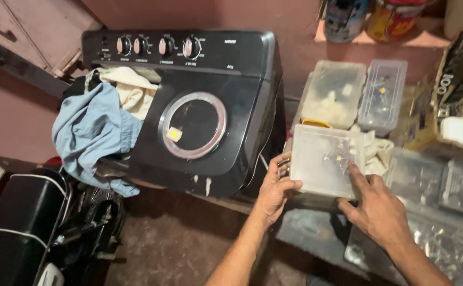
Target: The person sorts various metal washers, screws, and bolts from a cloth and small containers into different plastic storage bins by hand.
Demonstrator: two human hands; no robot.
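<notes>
While you steadied the clear plastic box [324,159] on the stack of containers beside the black washing machine [199,106], your left hand [274,190] gripped its left edge and your right hand [377,212] lay on its lid, forefinger pressing near the right side, the two hands apart. It likely paid to keep it level, left fingers firm, since more clear boxes [358,92] crowded behind it. Blue cloth [91,132] hung off the washer.
</notes>
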